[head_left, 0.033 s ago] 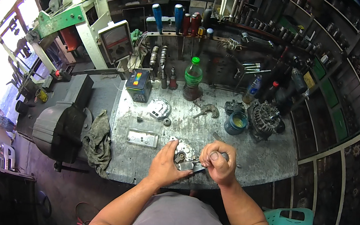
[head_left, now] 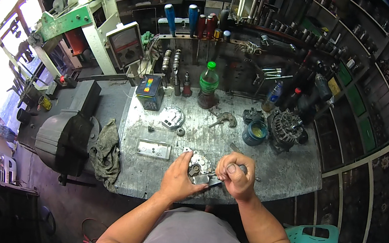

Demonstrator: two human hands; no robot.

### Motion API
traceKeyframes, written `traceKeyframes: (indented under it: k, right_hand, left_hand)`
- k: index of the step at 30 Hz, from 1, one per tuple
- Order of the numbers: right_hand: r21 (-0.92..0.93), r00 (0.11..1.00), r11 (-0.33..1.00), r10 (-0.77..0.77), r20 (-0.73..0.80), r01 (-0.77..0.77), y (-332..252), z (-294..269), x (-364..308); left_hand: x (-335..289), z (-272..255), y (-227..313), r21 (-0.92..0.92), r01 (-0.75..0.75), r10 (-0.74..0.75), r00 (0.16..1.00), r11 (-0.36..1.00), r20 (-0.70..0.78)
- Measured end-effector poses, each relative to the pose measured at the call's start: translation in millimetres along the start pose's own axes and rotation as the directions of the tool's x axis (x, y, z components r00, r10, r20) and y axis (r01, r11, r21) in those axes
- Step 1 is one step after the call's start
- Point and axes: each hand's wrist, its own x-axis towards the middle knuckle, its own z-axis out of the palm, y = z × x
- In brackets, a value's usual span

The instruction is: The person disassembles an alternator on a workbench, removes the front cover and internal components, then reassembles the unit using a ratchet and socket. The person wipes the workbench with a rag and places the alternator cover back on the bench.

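Observation:
My left hand (head_left: 178, 177) grips the edge of a round metal alternator end housing (head_left: 202, 162) on the bench, fingers along its left side and thumb at its near edge. A finned metal piece (head_left: 201, 178) sits on the housing's near side. My right hand (head_left: 236, 175) is closed in a fist around a dark-handled screwdriver (head_left: 216, 182), mostly hidden by the fingers. Its metal shaft points left to the finned piece; the tip's contact cannot be made out. A clear rectangular plastic tray (head_left: 153, 149) lies left of the housing.
The metal-topped bench (head_left: 281, 174) also bears a round silver cover (head_left: 172, 117), a green-capped bottle (head_left: 208, 85), a blue tub (head_left: 255, 132) and an alternator (head_left: 287, 127). A dark rag (head_left: 106, 154) hangs beside the vise (head_left: 62, 133). A teal stool (head_left: 316, 242) stands at lower right.

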Motion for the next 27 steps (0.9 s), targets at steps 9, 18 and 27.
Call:
traceKeyframes:
  k: [9, 18, 27]
  right_hand:
    - [-0.407, 0.978, 0.896, -0.207, -0.028, 0.178, -1, 38, -1]
    - [-0.036, 0.689, 0.996, 0.079, 0.720, -0.077, -20, 1, 66]
    - [-0.006, 0.705, 0.998, 0.053, 0.708, -0.069, -1, -1, 52]
  left_hand:
    - [8, -3, -4, -0.007, -0.020, 0.020, 1.000, 1.000, 0.008]
    - [26, -21, -26, -0.022, -0.305, 0.305, 0.952, 0.952, 0.010]
    - [36, -25, -27, -0.062, -0.274, 0.278, 0.958, 0.960, 0.070]
